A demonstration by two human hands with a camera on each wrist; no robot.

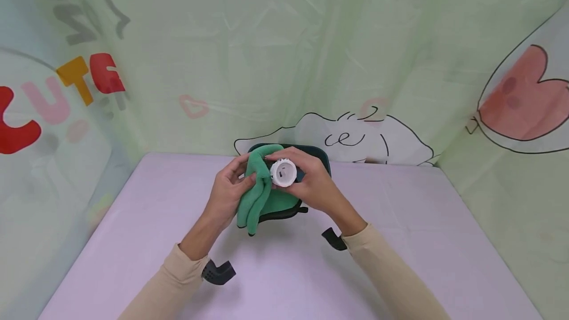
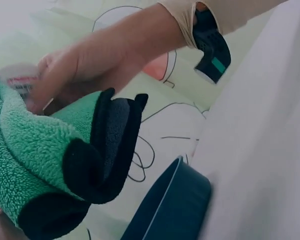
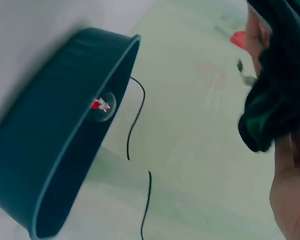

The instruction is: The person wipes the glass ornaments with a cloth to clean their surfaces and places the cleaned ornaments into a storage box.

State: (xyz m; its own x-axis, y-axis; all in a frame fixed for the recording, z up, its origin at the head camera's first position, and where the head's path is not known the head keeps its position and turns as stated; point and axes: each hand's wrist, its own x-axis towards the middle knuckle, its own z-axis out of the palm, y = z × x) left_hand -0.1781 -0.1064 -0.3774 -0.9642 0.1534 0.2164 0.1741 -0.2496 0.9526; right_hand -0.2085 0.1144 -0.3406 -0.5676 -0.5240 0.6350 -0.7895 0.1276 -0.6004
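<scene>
My left hand (image 1: 225, 189) pinches a thick green towel (image 1: 254, 201) with black edging, which hangs in folds over a dark teal basin (image 1: 317, 151). In the left wrist view the towel (image 2: 40, 135) shows fluffy pile and a dark grey reverse. My right hand (image 1: 311, 177) grips a round white object (image 1: 283, 173), fingers and thumb about its side, with its recessed end facing the head camera. The towel lies right against it. Blurred reddish print shows on the side of the white object (image 2: 20, 80); its other end is hidden.
Inside the basin (image 3: 55, 130), the right wrist view shows a clear dome (image 3: 104, 106) with a small red and white figure. The basin stands on the lilac tabletop (image 1: 178, 186) near its back edge. A pale green printed curtain (image 1: 200, 53) surrounds the table. Black wrist mounts (image 1: 219, 273) project beside both sleeves.
</scene>
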